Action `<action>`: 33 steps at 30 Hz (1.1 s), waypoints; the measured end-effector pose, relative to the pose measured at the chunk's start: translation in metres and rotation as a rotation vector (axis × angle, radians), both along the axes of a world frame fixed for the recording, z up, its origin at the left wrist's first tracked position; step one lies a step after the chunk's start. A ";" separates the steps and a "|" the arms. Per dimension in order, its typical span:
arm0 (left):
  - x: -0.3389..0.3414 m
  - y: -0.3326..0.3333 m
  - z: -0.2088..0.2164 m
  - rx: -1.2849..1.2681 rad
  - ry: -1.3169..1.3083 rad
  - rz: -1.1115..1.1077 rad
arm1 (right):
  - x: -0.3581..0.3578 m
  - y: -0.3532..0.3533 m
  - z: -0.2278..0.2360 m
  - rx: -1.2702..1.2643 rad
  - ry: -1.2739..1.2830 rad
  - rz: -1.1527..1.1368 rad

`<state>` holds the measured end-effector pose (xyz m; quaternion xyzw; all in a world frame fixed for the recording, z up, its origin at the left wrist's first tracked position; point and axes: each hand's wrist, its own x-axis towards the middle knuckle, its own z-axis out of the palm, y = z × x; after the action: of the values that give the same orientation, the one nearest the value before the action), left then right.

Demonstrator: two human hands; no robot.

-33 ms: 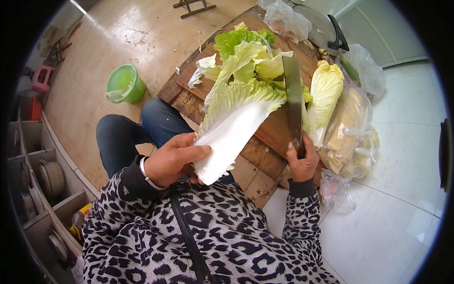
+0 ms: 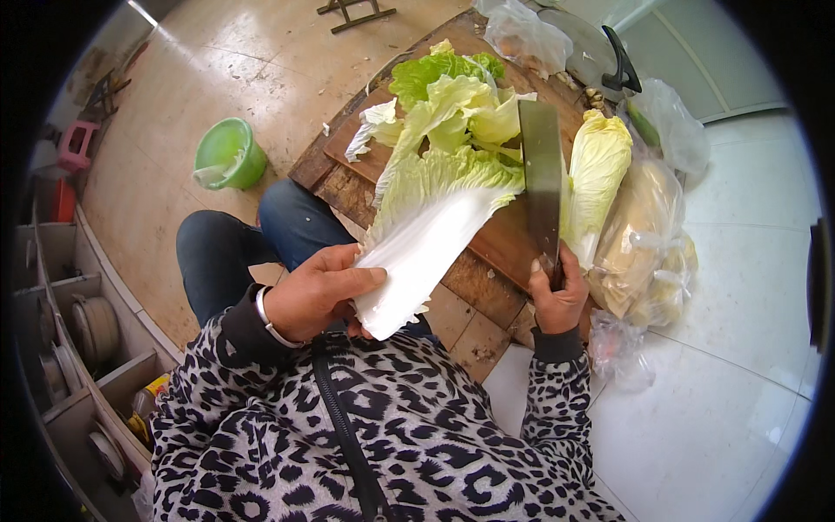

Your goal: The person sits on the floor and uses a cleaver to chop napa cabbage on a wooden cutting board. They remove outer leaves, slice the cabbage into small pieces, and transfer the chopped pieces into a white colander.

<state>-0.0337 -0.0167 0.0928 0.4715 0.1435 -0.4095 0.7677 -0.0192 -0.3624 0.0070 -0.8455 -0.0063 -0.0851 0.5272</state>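
Observation:
My left hand [image 2: 317, 294] pinches the thick white stem end of a large napa cabbage leaf [image 2: 435, 237], thumb on top. The leaf's frilly yellow-green end stretches away over the near part of a wooden cutting board [image 2: 503, 244]. In my right hand [image 2: 559, 291] is a cleaver [image 2: 541, 174], its broad blade pointing away from me and standing just right of the leaf. Loose cabbage leaves [image 2: 452, 96] lie heaped on the board beyond. A pale yellow cabbage head [image 2: 600, 174] rests right of the cleaver.
A green bucket [image 2: 230, 154] stands on the floor at the left. Right of the board are plastic bags of food [image 2: 642, 235] and a lid with a black handle [image 2: 621, 65]. Shelves with dishes [image 2: 94, 329] line the left side. A small stool [image 2: 352, 12] is at the far edge.
The cleaver blade has turned slightly, so more of its flat side shows. The leaf and my left hand have hardly moved.

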 end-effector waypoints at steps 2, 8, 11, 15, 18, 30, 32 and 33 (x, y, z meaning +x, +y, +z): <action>0.001 0.002 -0.004 0.003 0.019 -0.016 | 0.000 0.000 0.006 0.190 0.074 0.017; 0.002 0.004 -0.015 -0.111 0.031 0.112 | -0.011 0.019 0.022 0.193 0.025 0.071; 0.000 0.008 -0.018 -0.215 0.033 0.150 | -0.011 0.022 0.017 0.298 0.042 0.057; 0.002 0.010 -0.028 -0.248 0.003 0.137 | -0.017 0.019 -0.002 0.265 0.189 0.066; 0.002 0.013 -0.032 -0.255 -0.017 0.102 | -0.026 0.017 -0.012 0.288 0.215 0.034; 0.024 0.019 0.016 0.377 -0.342 0.010 | -0.017 0.018 0.046 0.096 -0.005 -0.033; 0.023 0.012 0.023 0.441 -0.394 0.053 | -0.027 0.027 0.069 -0.152 -0.071 0.054; 0.021 0.008 0.024 0.469 -0.445 0.092 | -0.031 0.034 0.079 -0.251 -0.115 0.086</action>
<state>-0.0126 -0.0086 0.1173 0.7065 0.0837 -0.2170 0.6684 -0.0501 -0.3280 0.0863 -0.8973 -0.0834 -0.1094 0.4195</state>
